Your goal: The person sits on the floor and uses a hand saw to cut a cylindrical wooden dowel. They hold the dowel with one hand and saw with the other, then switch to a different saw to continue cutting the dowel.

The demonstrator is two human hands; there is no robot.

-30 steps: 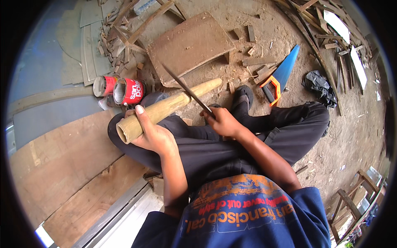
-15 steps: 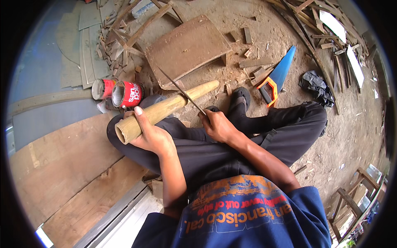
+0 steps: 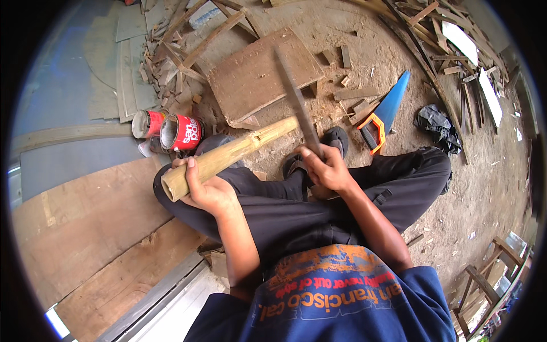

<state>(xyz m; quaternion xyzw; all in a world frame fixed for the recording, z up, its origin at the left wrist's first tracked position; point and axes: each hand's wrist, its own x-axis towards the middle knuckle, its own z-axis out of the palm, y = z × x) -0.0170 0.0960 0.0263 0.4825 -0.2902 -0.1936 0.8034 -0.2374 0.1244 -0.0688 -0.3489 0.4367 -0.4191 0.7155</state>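
My left hand is wrapped round the near end of a bamboo pole, its thumb lying along the top. The pole slants up to the right across my lap, with a hollow cut end at the lower left and a notch-like mark near a node further along. In my right hand is a machete, its long dark blade pointing up and away. The handle is hidden in my fist. In this view the blade crosses just beside the pole's far tip; whether they touch I cannot tell.
A low wooden stool or board stands ahead. Right of it lies a handsaw with an orange and black handle, near a crumpled black plastic bag. Two red cans stand at left. Scrap wood litters the dirt floor.
The machete has left the middle of the bamboo and swung right, its tip now pointing farther up and its flat side showing. My left hand keeps its hold on the pole.
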